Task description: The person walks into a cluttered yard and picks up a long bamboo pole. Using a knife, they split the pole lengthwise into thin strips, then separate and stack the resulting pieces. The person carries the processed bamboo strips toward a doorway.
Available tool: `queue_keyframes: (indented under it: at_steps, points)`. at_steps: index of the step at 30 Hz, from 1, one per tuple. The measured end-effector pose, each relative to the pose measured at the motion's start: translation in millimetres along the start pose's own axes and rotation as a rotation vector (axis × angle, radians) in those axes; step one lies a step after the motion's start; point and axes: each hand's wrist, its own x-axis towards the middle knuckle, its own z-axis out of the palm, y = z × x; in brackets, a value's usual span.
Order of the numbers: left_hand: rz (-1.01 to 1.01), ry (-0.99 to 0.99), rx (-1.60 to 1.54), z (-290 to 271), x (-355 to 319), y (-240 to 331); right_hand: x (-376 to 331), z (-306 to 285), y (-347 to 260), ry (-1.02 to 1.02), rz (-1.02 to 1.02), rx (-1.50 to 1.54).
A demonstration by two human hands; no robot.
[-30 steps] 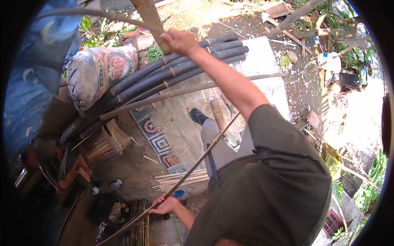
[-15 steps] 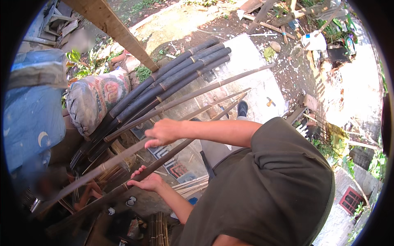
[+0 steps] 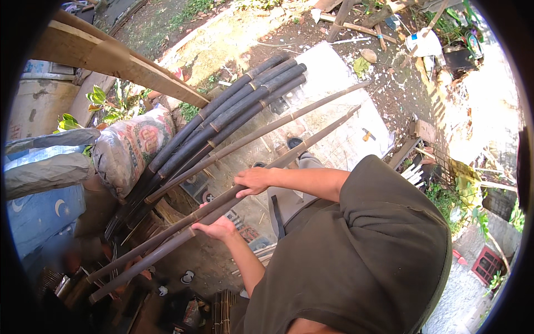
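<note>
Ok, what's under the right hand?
A brown pole shows on both sides of the right hand; the stretch beneath its palm is covered, so can't be seen.

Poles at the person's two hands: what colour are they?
The poles are dull greyish brown; they show best in the head view.

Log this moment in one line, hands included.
left hand: palm up under bamboo poles; right hand: over them; dark poles: beside sack

Outdoor yard workspace: bamboo poles (image 3: 147, 261), bare soil (image 3: 392, 89), plants (image 3: 97, 96).
</note>
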Motion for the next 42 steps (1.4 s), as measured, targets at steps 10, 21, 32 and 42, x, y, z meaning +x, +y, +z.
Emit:
queue_keyframes:
  at_steps: [10, 21, 32, 42]
  points:
    - [0.141, 0.162, 0.133, 7.7, -12.6, -14.4, -26.2, -19.8, 21.3, -0.265, 0.012, -0.062]
    - [-0.019, 0.447, 0.357, -48.6, -29.9, -110.5, -17.6, 17.2, 113.7, -0.301, 0.142, -0.16]
    - [-0.414, 0.596, 0.456, -235.7, -80.2, -198.5, 79.4, 184.4, 196.8, -0.421, 0.333, -0.214]
    - [-0.6, 0.691, 0.482, -310.2, -101.1, -235.8, 174.0, 265.5, 242.5, -0.069, 0.116, -0.349]
